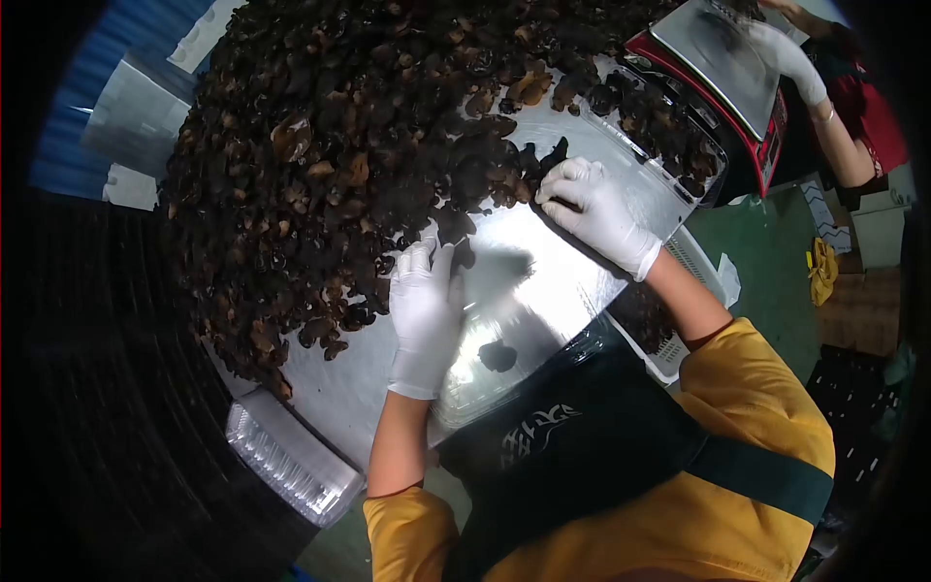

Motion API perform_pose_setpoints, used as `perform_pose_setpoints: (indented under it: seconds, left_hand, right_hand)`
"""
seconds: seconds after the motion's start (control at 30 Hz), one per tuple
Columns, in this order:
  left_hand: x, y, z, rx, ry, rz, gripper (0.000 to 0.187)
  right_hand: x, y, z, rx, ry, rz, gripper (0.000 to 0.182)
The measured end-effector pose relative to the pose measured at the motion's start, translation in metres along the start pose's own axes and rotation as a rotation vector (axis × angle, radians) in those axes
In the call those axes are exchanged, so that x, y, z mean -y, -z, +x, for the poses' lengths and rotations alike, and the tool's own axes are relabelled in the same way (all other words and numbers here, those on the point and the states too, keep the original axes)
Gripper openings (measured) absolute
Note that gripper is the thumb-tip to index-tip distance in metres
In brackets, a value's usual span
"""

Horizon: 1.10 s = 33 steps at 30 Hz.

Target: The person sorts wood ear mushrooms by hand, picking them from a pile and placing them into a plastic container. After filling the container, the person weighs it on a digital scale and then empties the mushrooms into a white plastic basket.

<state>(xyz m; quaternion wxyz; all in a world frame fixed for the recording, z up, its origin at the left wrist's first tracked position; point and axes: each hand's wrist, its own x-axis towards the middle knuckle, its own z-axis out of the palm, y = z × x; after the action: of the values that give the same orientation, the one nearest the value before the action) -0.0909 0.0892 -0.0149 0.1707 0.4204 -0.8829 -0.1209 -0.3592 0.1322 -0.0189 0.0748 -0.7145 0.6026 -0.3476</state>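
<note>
A big heap of dark brown wood ear mushrooms covers the far and left part of a shiny metal table. At the heap's near edge, my left hand in a white glove has its fingers bent round a dark wood ear mushroom. Farther right, my right hand, also gloved, is closed with fingertips and thumb drawn together. A black mushroom piece sticks out by its fingertips. One small loose mushroom lies on the bare metal near me.
Stacked clear plastic boxes stand at the table's lower left corner. A white basket with dark pieces sits below the right edge. At upper right are a tray of mushrooms, a red scale and a co-worker's gloved hand.
</note>
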Motion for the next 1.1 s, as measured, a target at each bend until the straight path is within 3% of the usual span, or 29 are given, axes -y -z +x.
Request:
perform_pose_setpoints:
  seconds: [0.1,0.2,0.27,0.33,0.4,0.6,0.73,0.83,0.9,0.97,1.0,1.1]
  left_hand:
    - [0.000,0.002,0.003,0.021,-0.022,0.012,0.040]
    - [-0.006,0.000,0.011,0.034,-0.007,0.033,0.034]
    - [-0.006,-0.005,0.012,0.015,0.026,0.061,0.028]
    - [-0.006,-0.001,0.010,-0.038,-0.006,0.058,0.027]
    - [-0.005,0.004,0.003,-0.083,-0.027,0.051,0.026]
    - [0.001,0.012,-0.018,-0.128,-0.056,0.026,0.031]
    - [-0.002,0.016,-0.020,-0.088,0.021,-0.020,0.039]
    - [-0.005,0.017,-0.016,-0.078,0.005,-0.049,0.048]
    - [-0.010,0.018,-0.010,-0.058,-0.004,-0.067,0.053]
    - [-0.018,0.017,0.001,0.003,0.033,-0.124,0.075]
    - [-0.022,0.016,0.006,0.005,0.034,-0.122,0.075]
    - [-0.031,0.010,0.021,0.147,0.085,-0.047,0.107]
  right_hand:
    - [-0.002,-0.010,0.026,-0.133,-0.018,-0.071,0.015]
    - [0.016,-0.032,0.057,-0.038,0.078,-0.125,0.058]
    - [0.019,-0.063,0.056,-0.050,0.257,-0.208,0.049]
    - [0.030,-0.067,0.046,0.153,0.289,-0.220,0.036]
    - [0.037,-0.059,0.027,0.132,0.287,-0.184,0.022]
    - [0.033,-0.016,-0.011,0.107,0.215,-0.022,0.013]
    - [0.014,0.007,-0.014,-0.017,-0.034,0.120,0.026]
    - [0.001,0.027,-0.003,-0.020,-0.284,0.007,0.061]
    - [-0.010,0.033,0.003,0.125,-0.390,-0.099,0.099]
    - [-0.020,0.026,0.009,0.142,-0.286,-0.173,0.101]
    - [-0.021,0.022,0.010,0.159,-0.182,-0.249,0.103]
    - [-0.009,0.020,0.014,0.259,-0.164,-0.232,0.101]
